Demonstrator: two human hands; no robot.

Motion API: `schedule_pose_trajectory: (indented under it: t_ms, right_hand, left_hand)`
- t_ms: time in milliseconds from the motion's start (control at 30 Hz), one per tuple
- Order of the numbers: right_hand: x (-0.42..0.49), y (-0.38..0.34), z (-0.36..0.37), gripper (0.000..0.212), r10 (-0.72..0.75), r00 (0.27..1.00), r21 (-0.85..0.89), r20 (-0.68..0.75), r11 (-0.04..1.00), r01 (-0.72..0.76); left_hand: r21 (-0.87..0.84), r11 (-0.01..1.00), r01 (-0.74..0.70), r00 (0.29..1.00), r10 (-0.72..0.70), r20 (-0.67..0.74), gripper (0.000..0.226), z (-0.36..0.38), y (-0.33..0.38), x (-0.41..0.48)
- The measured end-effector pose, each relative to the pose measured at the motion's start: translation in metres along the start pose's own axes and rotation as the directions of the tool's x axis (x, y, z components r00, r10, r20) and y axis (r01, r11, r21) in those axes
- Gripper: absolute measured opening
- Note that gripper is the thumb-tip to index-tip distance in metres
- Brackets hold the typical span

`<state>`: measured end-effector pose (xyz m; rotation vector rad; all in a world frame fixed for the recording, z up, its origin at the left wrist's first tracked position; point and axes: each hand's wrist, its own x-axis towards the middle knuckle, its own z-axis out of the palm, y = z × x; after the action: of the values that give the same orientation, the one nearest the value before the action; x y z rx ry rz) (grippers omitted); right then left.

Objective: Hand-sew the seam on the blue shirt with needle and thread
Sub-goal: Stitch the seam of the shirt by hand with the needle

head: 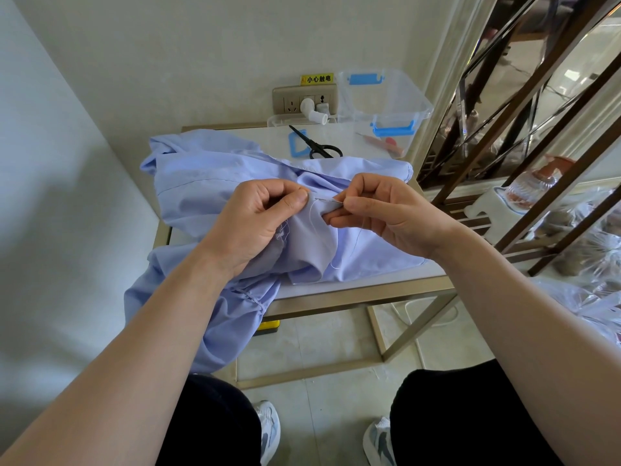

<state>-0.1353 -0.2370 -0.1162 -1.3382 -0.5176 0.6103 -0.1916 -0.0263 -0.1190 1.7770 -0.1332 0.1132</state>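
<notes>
A light blue shirt (208, 176) lies bunched on a small table, one part hanging off the front left edge. My left hand (258, 220) pinches a raised fold of the shirt between thumb and forefinger. My right hand (376, 210) pinches a thin needle (325, 199) that points left into the fold, right beside my left thumb. A pale thread (314, 213) loops down from the needle over the cloth, and a longer strand trails under my right hand.
Black scissors (317, 146) and a blue square frame (298, 143) lie behind the shirt. A clear plastic box (386, 105) with blue clips stands at the back right, near a wall socket (304, 99). The table's gold frame (353, 294) runs in front. A metal shelf (524, 169) stands right.
</notes>
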Motion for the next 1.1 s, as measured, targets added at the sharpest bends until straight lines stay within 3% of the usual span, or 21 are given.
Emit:
schedule_pose_trajectory:
  t_ms: [400,567,833,1100]
  right_hand:
    - [0.003,0.007,0.004,0.008,-0.057,0.997,-0.045,-0.05,0.997,0.055]
    - [0.007,0.012,0.012,0.017,-0.052,0.996,-0.097,-0.068,0.994,0.045]
    - [0.007,0.01,0.012,0.012,-0.077,0.99,-0.144,-0.121,0.988,0.059]
    - [0.005,0.008,0.005,0.006,-0.06,0.989,-0.096,-0.133,0.994,0.047]
  left_hand:
    - [-0.124,0.99,0.061,0.998,-0.059,0.023,0.012,0.0,-0.003,0.002]
    - [-0.049,0.998,0.038,0.995,-0.033,0.092,0.015,0.005,-0.003,0.002]
    - [-0.118,0.99,0.078,0.991,-0.064,0.119,0.016,-0.001,-0.003,0.004]
    - [-0.169,0.982,0.083,0.996,-0.078,0.041,0.009,-0.001,0.0,0.004]
